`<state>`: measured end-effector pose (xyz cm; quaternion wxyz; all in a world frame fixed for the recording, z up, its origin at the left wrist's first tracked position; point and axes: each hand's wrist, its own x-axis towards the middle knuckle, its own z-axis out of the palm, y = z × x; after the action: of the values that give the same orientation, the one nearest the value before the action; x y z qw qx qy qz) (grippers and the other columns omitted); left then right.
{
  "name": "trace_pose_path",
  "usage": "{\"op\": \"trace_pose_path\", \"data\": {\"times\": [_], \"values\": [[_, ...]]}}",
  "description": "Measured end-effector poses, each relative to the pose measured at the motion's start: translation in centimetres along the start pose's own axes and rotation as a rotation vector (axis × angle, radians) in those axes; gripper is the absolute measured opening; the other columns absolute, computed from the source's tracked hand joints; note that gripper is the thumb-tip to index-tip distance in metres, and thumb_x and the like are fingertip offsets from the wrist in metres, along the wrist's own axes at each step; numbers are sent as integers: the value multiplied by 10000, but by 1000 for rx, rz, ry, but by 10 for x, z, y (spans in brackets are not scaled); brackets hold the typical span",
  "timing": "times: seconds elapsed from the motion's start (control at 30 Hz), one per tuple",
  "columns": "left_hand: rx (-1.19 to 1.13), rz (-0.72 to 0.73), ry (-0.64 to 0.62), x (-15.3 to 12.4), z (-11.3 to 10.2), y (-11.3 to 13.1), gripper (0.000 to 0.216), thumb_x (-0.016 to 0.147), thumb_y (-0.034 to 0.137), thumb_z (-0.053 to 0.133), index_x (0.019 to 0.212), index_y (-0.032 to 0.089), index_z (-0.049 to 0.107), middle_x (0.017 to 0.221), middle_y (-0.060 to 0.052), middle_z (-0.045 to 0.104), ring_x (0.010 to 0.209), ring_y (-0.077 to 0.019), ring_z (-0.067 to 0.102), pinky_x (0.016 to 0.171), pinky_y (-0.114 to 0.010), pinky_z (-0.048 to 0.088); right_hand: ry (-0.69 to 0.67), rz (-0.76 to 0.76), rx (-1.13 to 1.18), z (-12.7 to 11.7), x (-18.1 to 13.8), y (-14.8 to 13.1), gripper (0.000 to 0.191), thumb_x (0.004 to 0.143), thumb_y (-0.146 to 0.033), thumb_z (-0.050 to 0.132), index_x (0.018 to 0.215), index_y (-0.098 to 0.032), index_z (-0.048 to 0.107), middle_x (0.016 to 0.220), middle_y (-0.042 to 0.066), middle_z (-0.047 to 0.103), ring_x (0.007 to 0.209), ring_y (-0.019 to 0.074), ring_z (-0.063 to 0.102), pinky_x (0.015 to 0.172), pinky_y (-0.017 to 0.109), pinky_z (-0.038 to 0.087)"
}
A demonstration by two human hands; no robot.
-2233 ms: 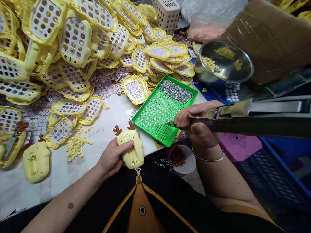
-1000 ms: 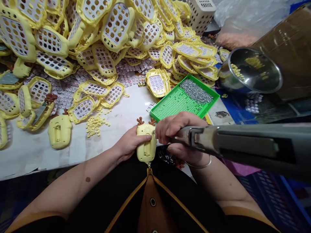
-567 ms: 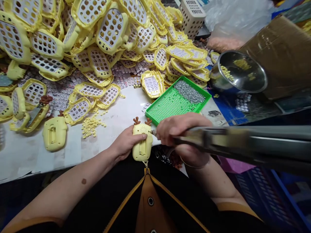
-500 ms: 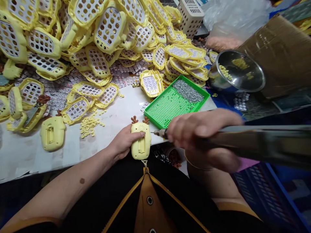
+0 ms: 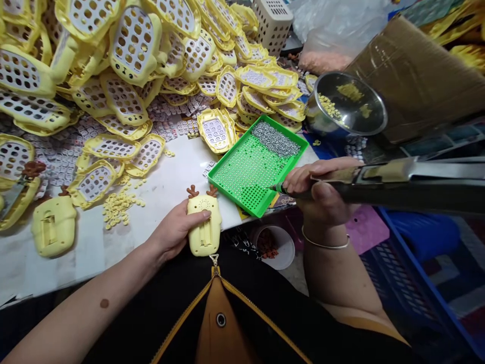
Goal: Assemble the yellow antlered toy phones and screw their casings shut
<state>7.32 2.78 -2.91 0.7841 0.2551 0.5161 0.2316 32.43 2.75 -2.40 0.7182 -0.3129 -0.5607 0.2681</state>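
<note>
The left hand (image 5: 175, 233) grips a yellow toy (image 5: 204, 227) from its left side, the thumb laid across its back. The toy lies back-up at the near edge of the white table (image 5: 178, 174), right in front of the person's body. Its two brown antlers point away from the wrist, and a rectangular recess shows in its back just beyond the thumb. The right hand (image 5: 320, 194) is clenched around the front end of a long screwdriver (image 5: 401, 182), whose grey body runs off to the right of the hand, and a thin bracelet (image 5: 326, 245) circles the wrist. The bit sticks out to the left of the fingers and meets the near right part of a green tray (image 5: 246, 169) full of small holes; whether it touches the tray or hangs just over it cannot be told. The two hands are apart, with the tray's near corner between them. A heap of silver screws (image 5: 276, 139) fills the end of the tray farthest from the right hand. Beyond that hand stands a steel bowl (image 5: 346, 103) with yellow bits inside, and behind the bowl is a brown wrapped box (image 5: 417, 71). Below the right wrist, under the table edge, sits a small white cup (image 5: 276, 247) of brown pieces. To the left of the left hand lie loose yellow buttons (image 5: 119, 207) and, farther out, a second yellow shell (image 5: 53, 232). Far beyond the left hand rises a pile of yellow perforated covers (image 5: 129, 50).
</note>
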Motion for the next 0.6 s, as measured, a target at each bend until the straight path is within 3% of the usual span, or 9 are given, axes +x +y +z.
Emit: {"op": "trace_pose_path", "data": {"times": [0.23,0.37,0.47,0.6], "values": [[-16,-19,46,0,1,1,485,656,215,817,1063,160,558,856,-71,727,730,-222,693,718,-372,564,-66,45,1,-7,-2,8,180,795,-356,734,889,-233,643,571,-40,589,461,122,553,433,268,471],[-62,-5,-31,-5,-3,-1,537,645,214,825,1116,183,571,912,-70,732,775,-230,697,734,-375,567,-107,37,5,-7,0,10,171,798,-349,723,897,-236,641,559,-50,576,443,119,539,421,267,464],[-69,-22,-90,-8,-6,-3,542,637,198,827,1124,165,591,963,-91,734,810,-237,698,757,-378,563,-48,25,2,-3,2,3,175,784,-372,737,870,-246,650,546,-56,545,434,122,528,428,282,469],[-39,-19,-86,-9,-5,-7,452,640,187,821,1045,137,626,868,-78,731,749,-215,683,739,-372,551,35,-13,83,19,3,-22,159,769,-372,733,875,-258,703,537,-49,524,426,136,509,429,318,468]]}}
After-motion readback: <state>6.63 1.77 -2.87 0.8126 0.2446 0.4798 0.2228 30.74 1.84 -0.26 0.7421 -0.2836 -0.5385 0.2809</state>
